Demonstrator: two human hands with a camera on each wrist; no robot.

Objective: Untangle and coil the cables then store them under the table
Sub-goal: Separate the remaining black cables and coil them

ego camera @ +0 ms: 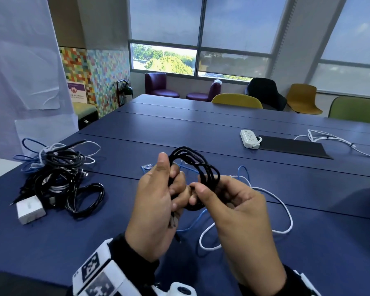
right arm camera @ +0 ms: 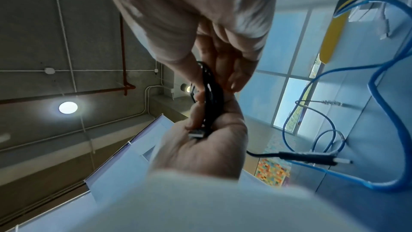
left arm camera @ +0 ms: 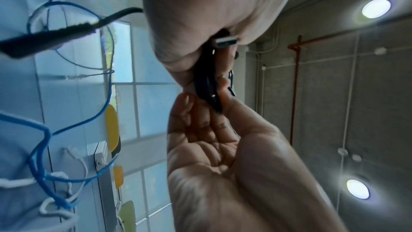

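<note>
Two hands hold one black cable (ego camera: 193,162) up above the blue tabletop (ego camera: 201,129), near the person's chest. The cable is wound into a small bunch of loops. The left hand (ego camera: 156,201) has its grip closed around one side of the bunch, with the thumb standing up along the loops. The right hand (ego camera: 235,208) pinches the other side with its thumb and curled fingers, so its grip is closed on the cable too. In the left wrist view a silver plug (left arm camera: 225,41) pokes out from between the fingers, and a second black plug end (left arm camera: 49,39) hangs loose off to the side. A blue cable (ego camera: 242,170) and a white cable (ego camera: 284,212) lie loose on the tabletop just under and behind the hands (they cross over each other there). A big tangled pile of cables (ego camera: 58,174), black, white, grey and blue, sits on the tabletop well off to the left. A white block (ego camera: 30,210) that looks like a charger lies at the front of that pile, touching it. Farther back on the right a white power strip (ego camera: 250,138) rests beside a dark flat mat (ego camera: 295,147). More white cord (ego camera: 329,139) trails past the mat. Chairs in yellow, green, black and purple stand behind the tabletop by the windows.
</note>
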